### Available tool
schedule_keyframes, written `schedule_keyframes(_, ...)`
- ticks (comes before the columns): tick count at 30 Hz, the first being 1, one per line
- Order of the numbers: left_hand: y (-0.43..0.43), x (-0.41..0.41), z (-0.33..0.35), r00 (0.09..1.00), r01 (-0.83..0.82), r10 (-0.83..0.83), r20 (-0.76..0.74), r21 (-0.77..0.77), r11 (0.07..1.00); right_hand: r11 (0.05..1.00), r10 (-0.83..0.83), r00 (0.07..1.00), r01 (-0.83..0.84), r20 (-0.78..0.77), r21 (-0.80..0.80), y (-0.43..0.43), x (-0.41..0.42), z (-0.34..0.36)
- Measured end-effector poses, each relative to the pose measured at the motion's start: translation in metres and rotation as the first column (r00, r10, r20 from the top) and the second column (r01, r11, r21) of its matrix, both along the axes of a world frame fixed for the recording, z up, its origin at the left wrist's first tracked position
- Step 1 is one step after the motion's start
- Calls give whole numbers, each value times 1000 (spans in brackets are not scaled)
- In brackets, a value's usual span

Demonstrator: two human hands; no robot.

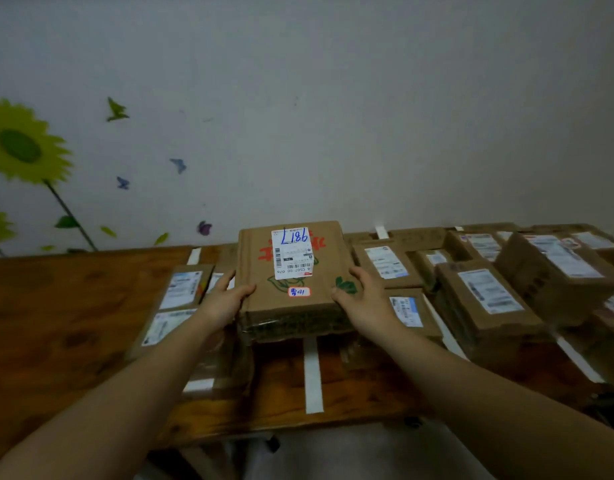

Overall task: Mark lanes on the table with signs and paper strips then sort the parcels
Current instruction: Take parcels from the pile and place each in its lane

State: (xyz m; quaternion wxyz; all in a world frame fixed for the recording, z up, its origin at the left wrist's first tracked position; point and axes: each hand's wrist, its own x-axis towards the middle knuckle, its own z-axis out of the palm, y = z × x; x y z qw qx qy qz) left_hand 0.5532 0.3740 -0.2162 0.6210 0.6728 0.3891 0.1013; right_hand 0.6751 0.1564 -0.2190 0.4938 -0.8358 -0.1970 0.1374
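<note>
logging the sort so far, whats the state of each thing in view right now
held parcel: gripped at both sides, label up
left hand: holds the parcel's left side, thumb on top
right hand: holds the parcel's right side, thumb on top
paper strip: lying flat, far end hidden by the parcel
parcels on the right: stacked, labels up
parcels on the left: lying flat, labels up

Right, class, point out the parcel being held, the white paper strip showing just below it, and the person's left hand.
held parcel (293, 284): head view, top face, near its middle.
paper strip (313, 375): head view, middle of the strip.
left hand (226, 299): head view, back of the hand.
</note>
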Motion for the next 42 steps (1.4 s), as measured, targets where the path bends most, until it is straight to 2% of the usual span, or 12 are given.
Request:
schedule_keyframes(8, 62, -59, -12, 994, -33, 35, -103, 25, 999, 992, 116, 993, -116, -20, -38, 68, -42, -19)
schedule_keyframes(16, 141, -90, 2, 990, 112, -110, -93, 15, 994, 1000, -11, 999, 11, -53, -7, 142, -88, -11)
schedule_keyframes(22, 164, -101, -3, 962, 226, -227, -149, -19, 974, 997, -78, 995, 77, -56, -27, 155, -117, -17)
schedule_keyframes(26, 169, -98, -5, 948, 265, -285, -139, -150, 953, 978, -156, 958, 185, -240, 101, 148, -112, -10)
schedule_keyframes(29, 172, -95, -1, 938, 300, -323, -128, -170, 939, 960, -218, 908, 266, -358, 90, 140, -95, -5)
schedule_keyframes(34, 175, -86, 3, 945, 269, -295, -140, -182, 946, 944, -145, 805, 286, -575, 163, 130, -70, -1)
schedule_keyframes(36, 172, -77, 5, 955, 245, -266, -130, -161, 956, 935, -128, 787, 299, -604, 191, 127, -60, -4)
schedule_keyframes(39, 161, -58, 9, 989, 71, -84, -122, -111, 991, 901, -172, 764, 377, -622, 213, 131, -46, -8)
schedule_keyframes(42, 149, -43, 9, 982, -49, 18, -187, -167, 985, 862, -221, 741, 453, -634, 228, 138, -32, -13)
